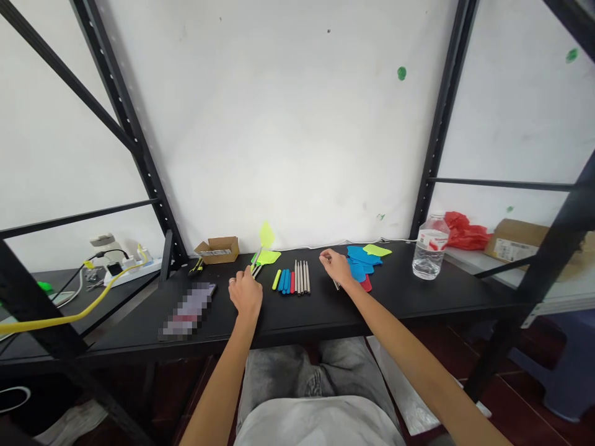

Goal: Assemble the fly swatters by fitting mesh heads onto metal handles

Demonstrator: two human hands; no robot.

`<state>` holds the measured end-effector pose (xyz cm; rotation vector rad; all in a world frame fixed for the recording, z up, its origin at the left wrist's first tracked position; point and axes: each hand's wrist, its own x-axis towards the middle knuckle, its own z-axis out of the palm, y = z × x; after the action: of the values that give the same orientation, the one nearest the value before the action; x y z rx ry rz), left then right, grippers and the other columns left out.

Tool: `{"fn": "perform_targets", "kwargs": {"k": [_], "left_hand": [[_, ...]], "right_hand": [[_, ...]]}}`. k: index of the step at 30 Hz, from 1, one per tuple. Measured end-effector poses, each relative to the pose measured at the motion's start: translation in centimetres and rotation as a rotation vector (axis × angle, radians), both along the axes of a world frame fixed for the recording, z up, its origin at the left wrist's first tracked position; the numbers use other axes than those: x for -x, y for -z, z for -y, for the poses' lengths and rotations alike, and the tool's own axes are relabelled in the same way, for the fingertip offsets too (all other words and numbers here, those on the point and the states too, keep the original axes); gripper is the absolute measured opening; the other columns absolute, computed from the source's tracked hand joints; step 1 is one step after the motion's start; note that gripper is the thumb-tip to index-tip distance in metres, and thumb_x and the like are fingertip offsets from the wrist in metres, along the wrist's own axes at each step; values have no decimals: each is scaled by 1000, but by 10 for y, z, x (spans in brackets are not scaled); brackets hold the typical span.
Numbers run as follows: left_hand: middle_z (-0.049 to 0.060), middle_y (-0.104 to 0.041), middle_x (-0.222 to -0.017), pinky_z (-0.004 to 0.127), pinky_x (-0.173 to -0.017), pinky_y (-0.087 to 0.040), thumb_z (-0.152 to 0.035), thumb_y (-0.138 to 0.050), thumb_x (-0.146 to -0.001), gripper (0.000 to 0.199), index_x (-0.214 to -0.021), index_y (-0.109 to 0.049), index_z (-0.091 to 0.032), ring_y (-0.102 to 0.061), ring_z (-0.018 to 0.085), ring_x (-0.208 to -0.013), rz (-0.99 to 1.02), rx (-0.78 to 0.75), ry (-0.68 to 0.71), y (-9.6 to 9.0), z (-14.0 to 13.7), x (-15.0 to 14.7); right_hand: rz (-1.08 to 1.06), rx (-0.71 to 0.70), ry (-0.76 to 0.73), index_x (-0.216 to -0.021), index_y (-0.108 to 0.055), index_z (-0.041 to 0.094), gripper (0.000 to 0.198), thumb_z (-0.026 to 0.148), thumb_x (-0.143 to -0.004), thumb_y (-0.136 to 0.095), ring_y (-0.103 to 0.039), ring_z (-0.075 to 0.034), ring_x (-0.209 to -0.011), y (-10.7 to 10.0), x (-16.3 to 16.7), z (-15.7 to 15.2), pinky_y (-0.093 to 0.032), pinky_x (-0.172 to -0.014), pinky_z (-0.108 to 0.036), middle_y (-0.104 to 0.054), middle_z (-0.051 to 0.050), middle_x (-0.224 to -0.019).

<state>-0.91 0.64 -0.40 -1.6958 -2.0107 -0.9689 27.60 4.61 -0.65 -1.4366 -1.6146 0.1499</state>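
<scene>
Reaching over the black table (288,319): right hand (335,267), fingers curled; whether pinching, can't tell. Left hand (245,291), well left of it, closed on a yellow-green paddle's (267,235) stem. Blue sheets (365,255) just right of right hand; grey rods (301,279), then coloured tubes (282,281), to its left.

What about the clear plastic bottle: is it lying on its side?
No, the bottle stands upright on the black table, to the right of the blue pieces.
</scene>
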Motion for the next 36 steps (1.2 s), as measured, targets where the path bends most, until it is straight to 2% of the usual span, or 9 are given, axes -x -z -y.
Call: {"fn": "perform_targets", "kwargs": {"k": [4, 8, 11, 14, 19, 22, 24, 31, 36], "left_hand": [[15, -62, -108, 38, -79, -38, -12, -48, -84, 42, -122, -64, -18, -52, 32, -102, -23, 106, -81, 0, 2, 1], [14, -61, -109, 39, -80, -38, -12, -46, -85, 42, -119, -67, -21, -51, 31, -103, -56, 113, -56, 1, 2, -2], [13, -62, -107, 40, -82, -38, -12, -47, -83, 37, -108, -73, -22, -52, 30, -102, -47, 138, -13, 3, 1, -2], [14, -64, -104, 42, -81, -39, -13, -48, -81, 34, -101, -75, -20, -54, 32, -100, -36, 122, 48, 4, -1, -1], [14, -67, -100, 41, -81, -41, -19, -46, -87, 30, -98, -73, -19, -57, 31, -98, -104, -17, 228, 5, -4, -5], [11, -70, -93, 38, -81, -43, -28, -48, -89, 27, -98, -73, -19, -61, 27, -90, -202, 60, 368, 6, -6, -10], [11, -71, -90, 37, -80, -43, -34, -49, -90, 28, -97, -73, -19, -63, 27, -87, -240, 116, 402, 7, -7, -11], [10, -71, -81, 35, -79, -44, -38, -50, -90, 31, -88, -74, -19, -65, 26, -83, -235, 177, 380, 8, -10, -9], [11, -71, -77, 35, -75, -44, -34, -53, -87, 27, -82, -75, -18, -65, 27, -81, -219, 188, 329, 8, -10, -9]], "right_hand": [[207, 52, 48, -92, -66, 25, 20, 33, -91, -49, -65, -19, -85, -2, 4, 6, -44, -71, -26, -72, -2, -88], [282, 87, 108, -95, -67, 26, 22, 31, -93, -46, -64, -20, -87, -4, 6, 9, -42, -69, -26, -71, -3, -91], [318, 131, 149, -97, -67, 25, 21, 30, -93, -47, -64, -20, -90, -5, 6, 11, -42, -71, -26, -71, -4, -96], [362, 163, 192, -97, -67, 24, 18, 30, -91, -51, -63, -21, -94, -4, 3, 11, -43, -74, -28, -70, -6, -100], [400, 237, 277, -101, -67, 22, 20, 32, -89, -56, -63, -25, -97, -2, 0, 12, -44, -78, -31, -67, -11, -106], [439, 282, 279, -100, -68, 21, 20, 32, -88, -57, -65, -26, -97, -3, 0, 14, -45, -77, -32, -67, -12, -105], [460, 289, 276, -101, -68, 20, 20, 31, -88, -57, -65, -27, -98, -4, 0, 15, -45, -77, -32, -67, -14, -106], [514, 329, 272, -101, -68, 15, 21, 26, -86, -57, -66, -30, -97, -8, 3, 19, -47, -75, -34, -68, -18, -104], [477, 355, 279, -97, -69, 14, 22, 26, -79, -65, -65, -30, -98, -11, 7, 18, -47, -77, -32, -68, -19, -102]]}}
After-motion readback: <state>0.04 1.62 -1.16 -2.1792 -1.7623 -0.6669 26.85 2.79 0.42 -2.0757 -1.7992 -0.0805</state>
